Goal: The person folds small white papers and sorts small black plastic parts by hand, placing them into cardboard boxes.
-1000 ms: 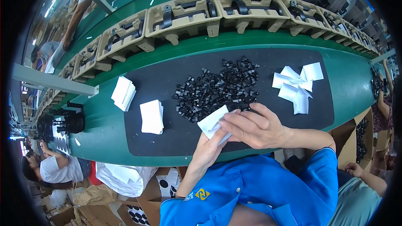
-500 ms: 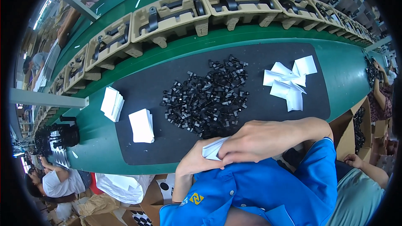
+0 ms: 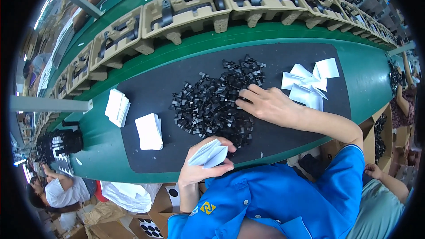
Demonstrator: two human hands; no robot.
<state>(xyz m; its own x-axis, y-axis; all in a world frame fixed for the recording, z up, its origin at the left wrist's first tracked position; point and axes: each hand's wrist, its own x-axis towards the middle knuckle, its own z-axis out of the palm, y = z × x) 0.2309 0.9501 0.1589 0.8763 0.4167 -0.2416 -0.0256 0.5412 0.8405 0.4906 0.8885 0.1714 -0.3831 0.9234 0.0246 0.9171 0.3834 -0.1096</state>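
1. The left hand (image 3: 201,168), low in the middle of the frame, has its fingers and thumb pinched on a small white bag (image 3: 209,155), and the bag's mouth gapes open. My tip: keep that mouth wide and pointing at the pile.
2. The right hand (image 3: 265,104) lies flat on the heap of little black parts (image 3: 217,102) in the middle of the frame. Its fingers are a bit apart and touch the parts. I cannot tell if it has one pinched.
3. I think it is best to pick just a few parts, so none drop on the dark mat (image 3: 283,62).
4. The bag is near the pile, so the trip is short. Go slow at the mouth.
5. More flat white bags (image 3: 148,130) wait at the left. Some loose white bags (image 3: 307,82) lie at the right.
6. Tan trays (image 3: 186,11) run along the top, well apart from both hands.
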